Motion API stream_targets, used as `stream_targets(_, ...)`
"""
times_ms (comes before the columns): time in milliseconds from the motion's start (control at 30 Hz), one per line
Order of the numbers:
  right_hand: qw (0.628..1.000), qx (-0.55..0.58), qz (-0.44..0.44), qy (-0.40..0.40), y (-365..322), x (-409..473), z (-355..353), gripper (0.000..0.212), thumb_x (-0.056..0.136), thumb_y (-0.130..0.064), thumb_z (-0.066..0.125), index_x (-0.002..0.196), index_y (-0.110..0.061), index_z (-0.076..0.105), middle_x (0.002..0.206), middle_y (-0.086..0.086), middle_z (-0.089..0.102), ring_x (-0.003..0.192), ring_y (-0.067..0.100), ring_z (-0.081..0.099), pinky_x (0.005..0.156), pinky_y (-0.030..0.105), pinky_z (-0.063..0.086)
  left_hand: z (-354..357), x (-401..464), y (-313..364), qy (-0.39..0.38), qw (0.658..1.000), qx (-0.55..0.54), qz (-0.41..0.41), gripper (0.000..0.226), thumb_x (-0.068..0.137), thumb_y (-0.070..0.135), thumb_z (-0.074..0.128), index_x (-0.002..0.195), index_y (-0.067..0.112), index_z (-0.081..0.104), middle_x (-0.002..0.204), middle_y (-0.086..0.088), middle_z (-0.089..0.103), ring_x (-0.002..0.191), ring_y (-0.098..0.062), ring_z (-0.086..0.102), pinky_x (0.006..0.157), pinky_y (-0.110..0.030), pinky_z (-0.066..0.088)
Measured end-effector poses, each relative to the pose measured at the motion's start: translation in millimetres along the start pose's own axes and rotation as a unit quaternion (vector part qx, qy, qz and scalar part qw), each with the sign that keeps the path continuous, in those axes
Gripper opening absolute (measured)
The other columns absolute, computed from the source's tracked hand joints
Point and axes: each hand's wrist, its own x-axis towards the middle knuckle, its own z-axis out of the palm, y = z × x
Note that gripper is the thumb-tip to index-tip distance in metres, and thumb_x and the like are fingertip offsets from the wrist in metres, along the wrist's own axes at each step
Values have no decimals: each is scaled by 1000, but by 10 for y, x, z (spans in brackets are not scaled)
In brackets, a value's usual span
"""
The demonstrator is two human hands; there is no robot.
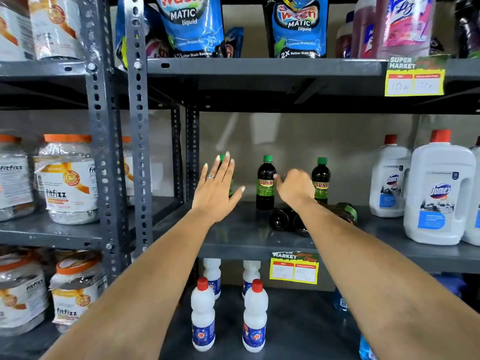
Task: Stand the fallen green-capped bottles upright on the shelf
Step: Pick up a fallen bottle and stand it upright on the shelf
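Observation:
Three dark green-capped bottles stand upright at the back of the grey middle shelf [241, 237]: one [222, 157] mostly hidden behind my left hand, one in the middle [265, 183], one on the right [321, 178]. Fallen dark bottles lie in front: one with its base toward me [281, 219], another at the right [346, 212], partly hidden by my right forearm. My left hand [217, 189] is flat with fingers spread, holding nothing. My right hand [294, 187] hovers between the middle and right upright bottles, fingers curled downward, with nothing visibly in it.
White Domex jugs [439, 193] with red caps stand at the right of the same shelf. Detergent pouches [191, 24] sit on the shelf above. White red-capped bottles [203, 315] stand on the shelf below. Jars [67, 180] fill the left rack behind perforated steel uprights [139, 157].

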Motion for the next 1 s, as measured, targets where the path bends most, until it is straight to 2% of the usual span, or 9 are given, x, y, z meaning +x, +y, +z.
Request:
stream_targets(167, 985, -78, 90, -127, 26, -145, 162, 33, 85, -35, 65, 102, -7, 66, 106, 15, 69, 100, 36, 65, 75, 36, 51, 100, -404, -279, -237, 970, -52, -13, 100, 87, 78, 27, 154, 15, -11, 161, -2, -21, 148, -20, -16, 119, -44, -8)
stream_targets(267, 975, -117, 95, -162, -36, -111, 185, 30, 81, -24, 67, 106, -8, 65, 107, 12, 68, 101, 32, 65, 69, 32, 48, 84, -593, -421, -352, 928, -111, -41, 122, 65, 94, 25, 156, 17, -5, 161, 2, -18, 147, -16, -16, 119, -43, -8)
stream_targets(333, 966, -111, 117, -200, -58, -52, 163, 32, 80, -23, 65, 108, -8, 64, 108, 11, 67, 100, 31, 66, 72, 33, 52, 72, -693, -518, -412, 895, -157, -76, 133, 56, 100, 29, 156, 17, 3, 163, 5, -14, 147, -15, -15, 119, -43, -7)
stream_targets(433, 952, -87, 152, -252, -43, 9, 187, 39, 80, -29, 64, 113, -8, 63, 114, 11, 64, 98, 31, 68, 83, 40, 57, 76, -754, -604, -436, 880, -169, -80, 142, 49, 101, 45, 157, 17, 7, 163, 7, -12, 148, -15, -13, 120, -41, -3)
stream_targets(567, 945, -76, 171, -268, -45, 27, 292, 43, 83, -33, 58, 119, -9, 60, 120, 12, 64, 100, 32, 69, 90, 39, 55, 84, -785, -779, -451, 886, -92, -51, 149, 45, 92, 64, 157, 18, -1, 164, 3, -12, 149, -19, -7, 121, -42, 4)
stream_targets(767, 950, -21, 211, -228, -30, 2, 347, 38, 81, -27, 61, 109, -2, 63, 105, 15, 67, 82, 34, 72, 75, 39, 60, 52, -811, -783, -437, 896, -59, -50, 141, 55, 79, 73, 156, 16, -1, 164, 0, -9, 150, -19, -3, 120, -45, 5)
stream_targets(867, 923, 34, 270, -273, 15, -7, 341, 48, 85, -37, 62, 119, -3, 56, 105, 17, 68, 54, 32, 72, 48, 34, 58, 34, -831, -761, -423, 903, -57, -49, 138, 57, 79, 73, 157, 16, 1, 165, 0, -7, 150, -19, -1, 120, -45, 5)
stream_targets(900, 918, 56, 281, -274, 42, 0, 350, 51, 85, -39, 63, 121, -3, 55, 105, 19, 68, 49, 32, 70, 46, 35, 58, 29, -836, -760, -421, 904, -56, -49, 137, 58, 78, 73, 157, 16, 2, 165, 0, -6, 150, -19, 0, 120, -45, 5)
stream_targets(1000, 913, 117, 305, -246, 87, -10, 373, 54, 83, -36, 69, 122, 0, 57, 112, 22, 66, 53, 37, 70, 54, 42, 61, 21, -839, -752, -419, 905, -51, -50, 137, 57, 79, 72, 157, 16, 1, 165, 0, -5, 150, -19, 0, 120, -45, 6)
